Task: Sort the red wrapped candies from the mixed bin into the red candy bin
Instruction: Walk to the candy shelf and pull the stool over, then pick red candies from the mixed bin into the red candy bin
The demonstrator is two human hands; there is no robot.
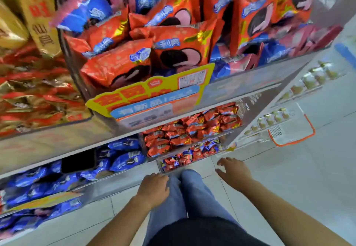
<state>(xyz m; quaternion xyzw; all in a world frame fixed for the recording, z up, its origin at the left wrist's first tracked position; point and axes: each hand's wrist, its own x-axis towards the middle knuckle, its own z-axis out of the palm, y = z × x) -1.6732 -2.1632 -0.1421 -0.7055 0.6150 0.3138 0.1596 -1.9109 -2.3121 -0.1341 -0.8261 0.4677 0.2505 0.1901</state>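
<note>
Because the person stands close to the shelves and looks down, both hands hang low in front of the legs. The left hand (153, 187) rests on the thigh, fingers loosely curled, holding nothing. The right hand (234, 172) hovers with fingers spread and empty, near the mixed bin (189, 156) of red and blue candies on the lowest level. Just above it sits the red candy bin (192, 130), probably the destination.

The mixed bin (189, 156) sits lowest at the shelf front, the red candy bin (192, 130) just behind and above it, both hands (154, 188) hovering before them.
</note>
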